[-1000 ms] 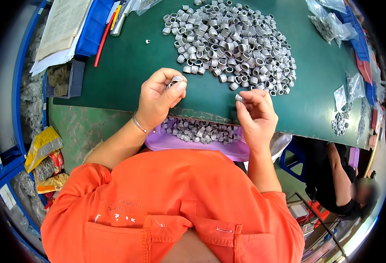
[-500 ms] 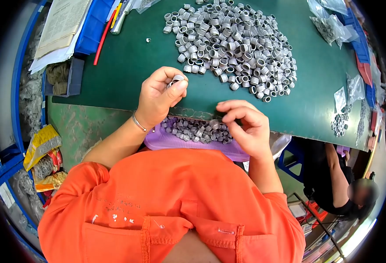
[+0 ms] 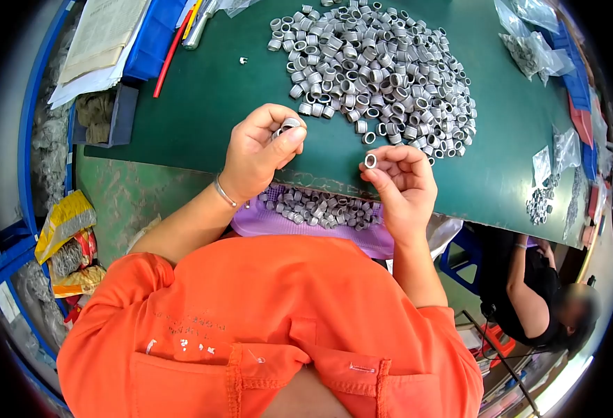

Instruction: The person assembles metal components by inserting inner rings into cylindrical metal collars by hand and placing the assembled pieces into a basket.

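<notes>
My left hand [image 3: 259, 152], with a bangle at its wrist, is closed with a grey metal ring [image 3: 289, 124] showing between thumb and fingers; whether more lie in the palm is hidden. Between the thumb and fingertips of my right hand [image 3: 409, 182] is another short metal ring [image 3: 370, 161], its round opening towards me. That hand is over the table's near edge, just below a large heap of similar rings [image 3: 383, 76]. Under the edge, a purple plastic basket [image 3: 271, 224] on my lap holds many rings [image 3: 320, 209].
The green table [image 3: 202, 118] carries a small white piece [image 3: 243, 60], a red stick [image 3: 172, 59], papers and a blue bin [image 3: 151, 42] at left. Plastic bags [image 3: 536, 49] and small parts [image 3: 539, 205] lie at right. A co-worker [image 3: 529, 292] sits beyond the right edge.
My right hand has risen from above the basket to the table edge and now pinches a ring. A blurred ring was below its fingers before. My left hand keeps its grip, barely shifted.
</notes>
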Tool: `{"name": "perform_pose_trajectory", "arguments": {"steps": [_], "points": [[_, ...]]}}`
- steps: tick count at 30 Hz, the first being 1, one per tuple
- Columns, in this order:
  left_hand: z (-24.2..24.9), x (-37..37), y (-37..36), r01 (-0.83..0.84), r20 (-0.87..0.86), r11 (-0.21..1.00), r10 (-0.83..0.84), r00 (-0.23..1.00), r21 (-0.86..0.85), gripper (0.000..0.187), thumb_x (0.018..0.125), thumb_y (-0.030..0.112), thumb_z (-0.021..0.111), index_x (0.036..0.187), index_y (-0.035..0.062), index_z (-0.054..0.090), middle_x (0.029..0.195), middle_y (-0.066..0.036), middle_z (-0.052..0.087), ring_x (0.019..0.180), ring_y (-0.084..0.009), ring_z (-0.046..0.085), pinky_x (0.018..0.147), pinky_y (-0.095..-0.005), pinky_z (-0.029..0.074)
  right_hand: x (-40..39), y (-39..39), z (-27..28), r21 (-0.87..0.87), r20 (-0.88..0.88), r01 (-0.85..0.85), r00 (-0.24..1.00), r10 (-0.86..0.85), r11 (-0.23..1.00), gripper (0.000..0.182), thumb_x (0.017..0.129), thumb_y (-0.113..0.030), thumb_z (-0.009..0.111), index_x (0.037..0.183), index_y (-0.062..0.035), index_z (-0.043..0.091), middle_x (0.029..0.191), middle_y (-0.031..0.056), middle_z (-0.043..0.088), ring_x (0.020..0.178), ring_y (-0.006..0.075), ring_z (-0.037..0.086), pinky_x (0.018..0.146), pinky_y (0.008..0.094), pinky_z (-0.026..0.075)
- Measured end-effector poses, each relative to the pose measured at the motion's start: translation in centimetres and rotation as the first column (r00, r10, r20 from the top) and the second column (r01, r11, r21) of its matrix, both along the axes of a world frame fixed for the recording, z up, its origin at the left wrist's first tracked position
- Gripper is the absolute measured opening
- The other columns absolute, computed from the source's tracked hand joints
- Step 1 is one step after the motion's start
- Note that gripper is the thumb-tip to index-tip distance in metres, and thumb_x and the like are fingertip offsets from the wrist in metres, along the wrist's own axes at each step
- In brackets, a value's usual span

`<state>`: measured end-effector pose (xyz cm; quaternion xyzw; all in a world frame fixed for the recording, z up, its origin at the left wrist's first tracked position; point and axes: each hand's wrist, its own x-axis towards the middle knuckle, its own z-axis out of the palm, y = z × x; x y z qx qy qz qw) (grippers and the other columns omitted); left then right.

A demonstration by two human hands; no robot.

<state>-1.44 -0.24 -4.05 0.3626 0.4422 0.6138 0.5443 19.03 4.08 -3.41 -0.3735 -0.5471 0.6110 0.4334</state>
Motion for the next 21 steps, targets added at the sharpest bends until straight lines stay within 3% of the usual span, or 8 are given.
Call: {"name": "perform_pose_trajectory", "arguments": {"steps": [1,2,6,8,12,16,19,21], "points": [[0.0,0.0,0.1,0.004,-0.004,1.0,-0.004,1.0,0.001,0.009,0.086,0.009,0.052,0.092,0.0024,0.051,0.071,-0.005,0.052,0.051,-0.0043,0.037,0.044,-0.0159,0.028,0.1,0.0,0.1,-0.121,-0.212,-0.044,0.977,0.017,0.992,0.027,0.075,0.014,0.057,0.097,0.0014,0.049,0.092,0.0102,0.057,0.082,0.0145,0.059,0.074,0.0255,0.05],[0.1,0.0,0.1,0.006,-0.003,1.0,-0.006,1.0,0.0,0.009,0.086,0.009,0.052,0.092,0.0024,0.051,0.071,-0.005,0.052,0.051,-0.0043,0.037,0.044,-0.0159,0.028,0.3,0.0,-0.3,-0.101,-0.263,-0.068,0.964,0.039,0.993,0.033,0.075,0.015,0.054,0.105,0.0029,0.047,0.093,0.0127,0.057,0.084,0.0175,0.059,0.075,0.0273,0.05],[0.1,0.0,0.0,0.002,0.007,1.0,-0.002,1.0,-0.008,0.011,0.085,0.01,0.054,0.092,0.0018,0.052,0.07,-0.004,0.053,0.051,-0.0036,0.038,0.044,-0.0165,0.03,0.4,-0.1,0.1,-0.176,-0.338,-0.108,0.94,0.043,0.979,0.032,0.078,0.012,0.053,0.109,0.0051,0.047,0.097,0.0143,0.057,0.086,0.0194,0.06,0.076,0.0284,0.051],[0.1,0.0,0.0,0.008,-0.001,1.0,-0.008,1.0,-0.005,0.01,0.085,0.009,0.052,0.093,0.0023,0.051,0.071,-0.005,0.052,0.051,-0.0043,0.037,0.044,-0.0159,0.028,0.9,-0.2,-0.3,-0.36,-0.452,-0.24,0.89,0.056,0.902,0.029,0.082,0.008,0.051,0.111,0.0055,0.047,0.1,0.016,0.056,0.09,0.0237,0.06,0.077,0.0309,0.053],[0.0,0.0,0.0,0.004,0.006,1.0,-0.004,1.0,0.002,0.01,0.086,0.009,0.052,0.093,0.0026,0.051,0.07,-0.005,0.052,0.05,-0.0044,0.036,0.044,-0.0162,0.028,1.0,-0.2,-0.2,-0.523,-0.602,-0.351,0.797,-0.045,0.777,0.023,0.083,0.005,0.05,0.106,0.0034,0.05,0.101,0.0188,0.056,0.093,0.0276,0.06,0.077,0.0337,0.054],[-0.1,0.0,-0.1,0.0,0.009,1.0,0.0,1.0,-0.005,0.01,0.086,0.009,0.052,0.093,0.0027,0.051,0.07,-0.005,0.052,0.05,-0.0044,0.036,0.044,-0.0164,0.028,1.2,-0.1,0.0,-0.536,-0.648,-0.398,0.759,-0.061,0.744,0.018,0.083,0.005,0.05,0.101,0.0028,0.051,0.103,0.0205,0.056,0.093,0.0277,0.06,0.077,0.0345,0.054],[-0.1,0.0,-0.1,0.001,0.011,1.0,-0.001,1.0,-0.008,0.01,0.086,0.009,0.052,0.093,0.0026,0.051,0.07,-0.005,0.052,0.05,-0.0044,0.036,0.044,-0.0164,0.028,1.4,-0.4,0.0,-0.496,-0.617,-0.419,0.786,0.031,0.761,0.018,0.081,0.008,0.05,0.098,0.0015,0.051,0.104,0.0213,0.056,0.093,0.0259,0.06,0.073,0.0306,0.053],[0.1,0.0,0.0,-0.002,0.003,1.0,0.002,1.0,0.001,0.01,0.086,0.009,0.052,0.093,0.0026,0.051,0.07,-0.005,0.052,0.05,-0.0044,0.036,0.044,-0.0163,0.028,1.4,-0.6,-0.2,-0.161,-0.359,-0.401,0.875,0.325,0.902,0.018,0.077,0.012,0.05,0.09,0.0004,0.053,0.105,0.0202,0.056,0.089,0.0226,0.059,0.068,0.0275,0.05]]}}
